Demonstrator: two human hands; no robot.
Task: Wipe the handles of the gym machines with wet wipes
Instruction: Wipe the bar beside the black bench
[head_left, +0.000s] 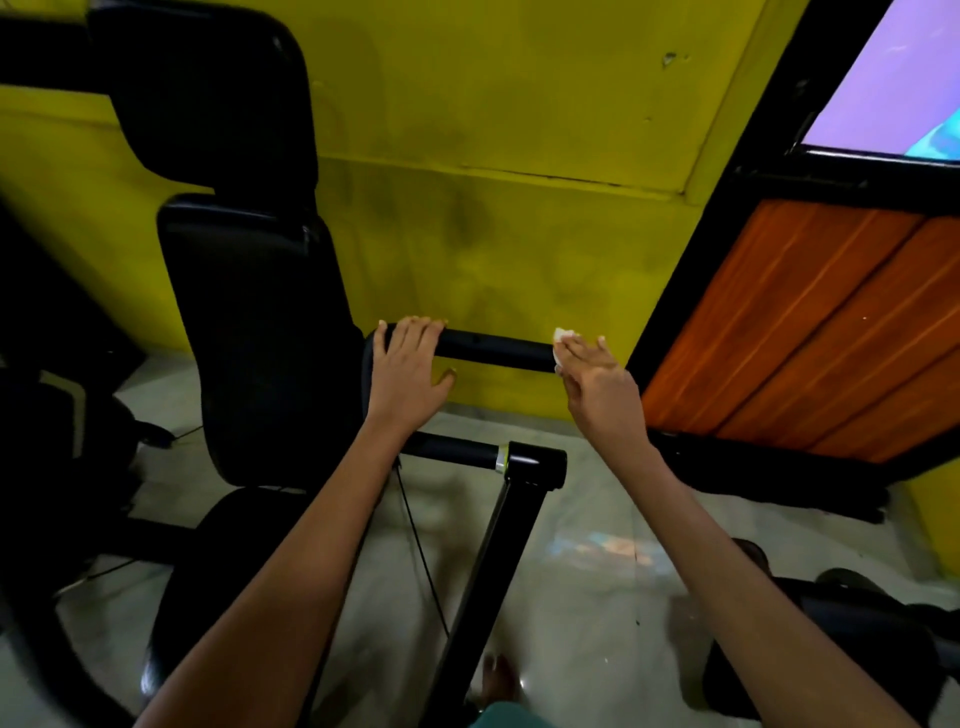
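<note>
A black horizontal handle (493, 349) of a gym machine runs across the middle of the view, in front of the yellow wall. My left hand (408, 364) grips its left end, fingers hooked over the top of the bar and thumb below. My right hand (592, 379) holds a small white wet wipe (561, 336) against the right end of the handle; most of the wipe is hidden under the fingers.
The machine's black padded backrest (260, 338) and seat stand at left. A second black bar with a silver ring (483, 454) and a slanted frame post (483, 582) lie below the handle. A wood-panelled door (810, 332) stands at right. The floor is pale tile.
</note>
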